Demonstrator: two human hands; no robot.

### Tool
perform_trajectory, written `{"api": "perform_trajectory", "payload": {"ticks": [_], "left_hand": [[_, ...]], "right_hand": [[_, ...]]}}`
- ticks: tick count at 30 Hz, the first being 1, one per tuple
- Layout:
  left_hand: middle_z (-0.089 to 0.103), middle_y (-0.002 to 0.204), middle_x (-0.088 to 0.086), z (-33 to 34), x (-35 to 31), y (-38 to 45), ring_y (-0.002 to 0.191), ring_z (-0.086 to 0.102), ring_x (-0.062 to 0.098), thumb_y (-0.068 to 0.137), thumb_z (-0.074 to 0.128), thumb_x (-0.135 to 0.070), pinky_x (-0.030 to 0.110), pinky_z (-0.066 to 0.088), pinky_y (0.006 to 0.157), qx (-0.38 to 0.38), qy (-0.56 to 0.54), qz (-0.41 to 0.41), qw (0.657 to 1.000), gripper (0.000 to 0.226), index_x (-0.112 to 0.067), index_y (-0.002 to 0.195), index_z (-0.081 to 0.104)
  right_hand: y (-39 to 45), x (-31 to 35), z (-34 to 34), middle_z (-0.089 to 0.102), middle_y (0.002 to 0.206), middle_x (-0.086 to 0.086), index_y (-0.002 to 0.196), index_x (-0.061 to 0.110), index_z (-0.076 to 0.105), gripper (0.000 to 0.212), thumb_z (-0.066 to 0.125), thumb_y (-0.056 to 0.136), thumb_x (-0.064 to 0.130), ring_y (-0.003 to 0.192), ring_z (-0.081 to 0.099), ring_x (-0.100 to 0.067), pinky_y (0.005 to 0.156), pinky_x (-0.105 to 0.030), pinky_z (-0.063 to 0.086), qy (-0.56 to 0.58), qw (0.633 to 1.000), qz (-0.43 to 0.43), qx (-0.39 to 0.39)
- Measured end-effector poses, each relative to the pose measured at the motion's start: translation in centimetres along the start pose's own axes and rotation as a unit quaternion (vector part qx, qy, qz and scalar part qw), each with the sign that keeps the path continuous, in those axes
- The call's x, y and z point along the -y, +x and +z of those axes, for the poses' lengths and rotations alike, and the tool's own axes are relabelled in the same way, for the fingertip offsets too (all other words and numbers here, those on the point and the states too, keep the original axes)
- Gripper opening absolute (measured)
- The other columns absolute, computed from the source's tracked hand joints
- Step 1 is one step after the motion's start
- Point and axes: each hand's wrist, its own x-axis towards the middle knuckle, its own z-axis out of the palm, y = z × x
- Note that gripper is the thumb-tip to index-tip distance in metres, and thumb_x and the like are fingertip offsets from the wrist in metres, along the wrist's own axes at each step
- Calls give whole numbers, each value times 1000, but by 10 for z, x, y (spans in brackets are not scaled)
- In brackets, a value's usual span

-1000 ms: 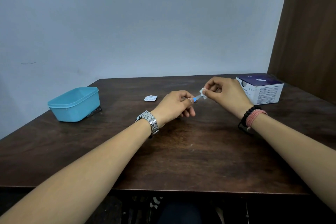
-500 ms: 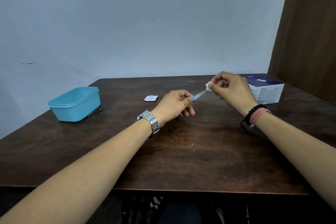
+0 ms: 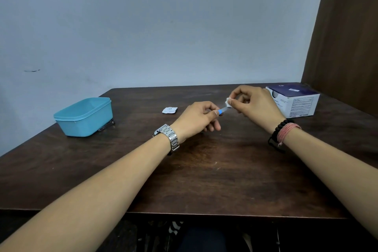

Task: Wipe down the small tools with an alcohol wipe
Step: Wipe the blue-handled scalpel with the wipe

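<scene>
**Both hands meet over the table, wipe closed on the tool's tip**

Both forearms reach forward over the dark wooden table (image 3: pixel 204 180), raised above its top. The left hand (image 3: pixel 196 120), a metal watch (image 3: pixel 168 136) on its wrist, pinches the blue-handled end of a small tool (image 3: pixel 223 110) between thumb and curled fingers, the slim shaft pointing up to the right. The right hand (image 3: pixel 255 102), with bead and thread bracelets (image 3: pixel 283 132) at the wrist, pinches a folded white alcohol wipe (image 3: pixel 228 102) around the far end of that shaft. A torn wipe wrapper (image 3: pixel 169 109) lies just left of the hands. A blue plastic container (image 3: pixel 84 116) sits well to the left, a white-and-purple box (image 3: pixel 296 101) behind the right hand.
</scene>
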Motion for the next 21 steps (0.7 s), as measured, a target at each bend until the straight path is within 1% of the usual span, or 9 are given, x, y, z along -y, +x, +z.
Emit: {"api": "perform_trajectory", "payload": {"ticks": [2,5,8,10,12,14,17,19,21], "left_hand": [[71,70,0,-1,0,0,57,58,8,99,50,-24,22,46,58,-1,1,1,1000,14,-19,94,62],[72,71,-1,-2,0,1,61,58,7,98,51,-23,24,48,62,-14,1,2,1000,14,-20,92,64],[73,80,-6,-4,5,5,71,56,7,94,57,-26,29,45,71,-65,16,12,998,15,-27,84,67],[73,87,-3,-7,8,6,76,55,9,91,61,-29,31,44,74,-98,14,13,995,13,-29,82,70],[70,85,-2,-10,7,6,72,53,10,91,62,-25,29,42,70,-114,-25,2,993,11,-26,84,71],[68,83,0,-11,7,7,67,56,8,92,61,-18,25,45,67,-114,-66,-18,991,8,-21,88,68],[73,89,4,-8,5,6,68,65,11,92,61,-12,28,53,70,-95,-106,-35,989,6,-13,98,61],[75,90,7,-7,5,5,70,68,13,91,63,-10,29,55,72,-86,-114,-34,989,15,-10,105,58],[74,91,11,-6,3,4,72,69,14,89,65,-10,29,56,74,-81,-118,-31,989,16,-11,104,59]], "right_hand": [[2,-5,-2,64,55,1,75,23,66,9,70,83,25,50,57,-5,63,-27,50,-2,999,24,-21],[6,-13,-6,65,59,3,75,22,66,11,69,82,29,57,60,-11,76,-37,54,-9,996,58,-65],[8,-15,-11,65,70,7,78,19,66,11,68,84,28,70,63,-14,76,-40,55,10,990,80,-114],[8,-13,-12,67,75,12,79,18,66,10,68,85,26,76,64,-13,76,-37,55,29,990,74,-119],[6,-10,-9,68,78,17,80,18,66,10,68,86,25,76,65,-9,74,-25,50,32,992,66,-103],[4,-6,-4,68,78,18,80,18,66,10,69,86,26,75,65,-7,71,-19,45,38,994,65,-79],[1,-2,3,68,72,19,80,20,66,8,69,86,25,68,63,-2,64,-18,44,66,995,60,-37],[-1,-1,8,69,71,12,80,20,66,7,70,86,23,65,65,-5,59,-20,47,98,993,65,-7],[-2,0,13,71,74,3,82,17,67,5,70,87,18,67,69,-11,57,-26,52,146,985,83,26]]}}
